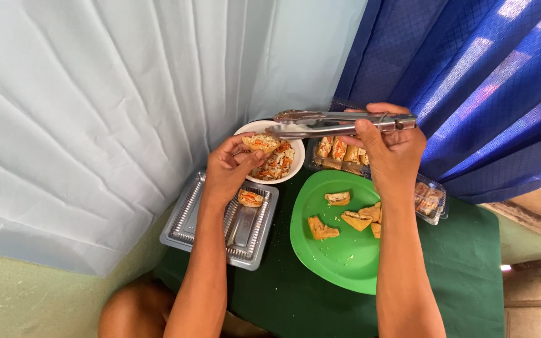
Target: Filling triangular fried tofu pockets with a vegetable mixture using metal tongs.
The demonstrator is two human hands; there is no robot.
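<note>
My left hand holds a stuffed tofu piece with orange and white filling, just over the rim of a white bowl of shredded vegetable filling. My right hand grips metal tongs, held level above the bowl with their tips pointing left and close together. Below it lies a green plate with several fried tofu pieces. One filled piece rests in a clear plastic tray under my left wrist.
A clear plastic box with more filled pieces sits behind the green plate on a dark green cloth. A pale curtain hangs at left, a blue curtain at right. My knee shows at the bottom.
</note>
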